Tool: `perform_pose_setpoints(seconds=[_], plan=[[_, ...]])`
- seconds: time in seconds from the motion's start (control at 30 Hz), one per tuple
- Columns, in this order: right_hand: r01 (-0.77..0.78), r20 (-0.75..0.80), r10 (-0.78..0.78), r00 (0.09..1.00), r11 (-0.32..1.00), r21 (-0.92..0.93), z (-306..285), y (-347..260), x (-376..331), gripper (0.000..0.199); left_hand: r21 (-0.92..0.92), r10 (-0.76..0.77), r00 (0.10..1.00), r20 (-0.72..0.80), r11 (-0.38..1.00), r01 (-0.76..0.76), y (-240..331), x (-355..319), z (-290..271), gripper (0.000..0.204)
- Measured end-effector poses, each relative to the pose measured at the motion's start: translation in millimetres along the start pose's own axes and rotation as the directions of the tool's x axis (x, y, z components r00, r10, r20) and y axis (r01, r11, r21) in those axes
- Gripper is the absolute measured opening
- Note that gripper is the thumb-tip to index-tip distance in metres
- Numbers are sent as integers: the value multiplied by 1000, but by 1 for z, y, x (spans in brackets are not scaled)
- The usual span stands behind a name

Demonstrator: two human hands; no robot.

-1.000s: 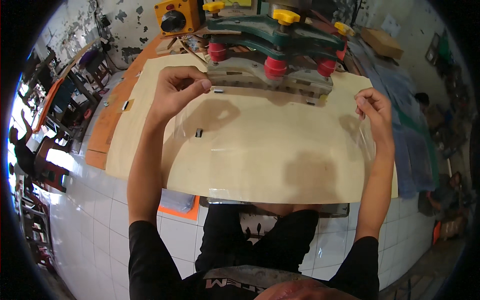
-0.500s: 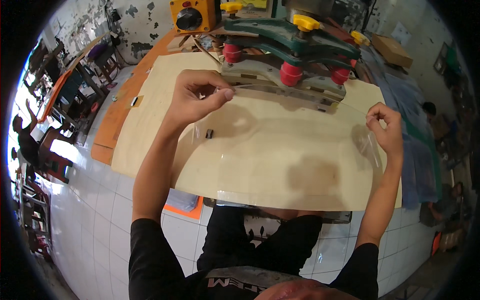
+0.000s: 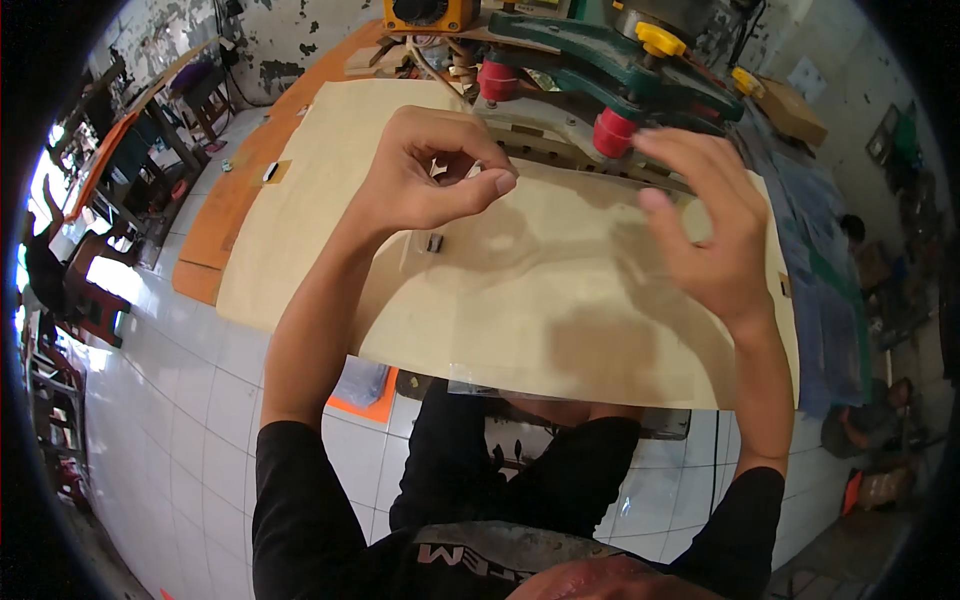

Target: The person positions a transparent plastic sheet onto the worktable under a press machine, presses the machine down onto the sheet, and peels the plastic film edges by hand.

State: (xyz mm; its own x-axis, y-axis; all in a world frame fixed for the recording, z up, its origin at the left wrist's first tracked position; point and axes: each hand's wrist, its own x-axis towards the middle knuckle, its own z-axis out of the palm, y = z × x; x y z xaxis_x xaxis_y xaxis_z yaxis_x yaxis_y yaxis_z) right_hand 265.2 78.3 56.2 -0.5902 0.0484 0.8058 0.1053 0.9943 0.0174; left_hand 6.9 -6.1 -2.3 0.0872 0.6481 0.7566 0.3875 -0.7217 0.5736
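My left hand (image 3: pixel 437 172) is closed in a pinch, thumb against the fingertips, at the far left corner of a thin clear plastic sheet (image 3: pixel 575 178). The sheet's far edge runs from that pinch toward the machine, over a pale yellow board (image 3: pixel 290 220). My right hand (image 3: pixel 715 225) is raised near the sheet's right end, fingers and thumb apart and slightly blurred, nothing visible between them. Beneath my left wrist sits a small dark block (image 3: pixel 435 243). Just beyond both hands stands a green machine frame (image 3: pixel 565 75) with red cylindrical feet (image 3: pixel 613 133).
A yellow box (image 3: pixel 430 14) and a yellow knob (image 3: pixel 660 40) are at the back. Blue plastic sheeting (image 3: pixel 830 300) covers the right side, with a cardboard box (image 3: pixel 790 110) behind. Below the table edge lies an orange sheet (image 3: pixel 378 408). A person (image 3: pixel 870 415) sits far right.
My right hand has let go of the sheet's right corner, opened, and moved left and up toward the machine. My left hand keeps its pinch. The view has shifted slightly.
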Motion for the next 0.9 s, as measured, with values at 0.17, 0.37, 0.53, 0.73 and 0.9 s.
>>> perform_pose_setpoints(seconds=[0.17,0.37,0.53,0.73,0.9], plan=[[-231,331,148,932,946,228,25,-22,24,22,-39,7,1000,-18,999,-7,-1,-1,-6,11],[-582,488,386,783,733,353,41,-22,34,11,-210,-213,976,38,954,216,3,1,-16,15],[-608,525,380,761,700,375,46,-11,30,15,-328,-361,888,285,834,444,-1,-2,-16,24],[-700,611,417,673,628,341,37,-2,37,15,-356,-414,896,164,822,445,4,3,-7,18],[-647,569,369,735,631,427,39,-2,35,13,-359,-380,915,135,842,402,2,0,-7,16]])
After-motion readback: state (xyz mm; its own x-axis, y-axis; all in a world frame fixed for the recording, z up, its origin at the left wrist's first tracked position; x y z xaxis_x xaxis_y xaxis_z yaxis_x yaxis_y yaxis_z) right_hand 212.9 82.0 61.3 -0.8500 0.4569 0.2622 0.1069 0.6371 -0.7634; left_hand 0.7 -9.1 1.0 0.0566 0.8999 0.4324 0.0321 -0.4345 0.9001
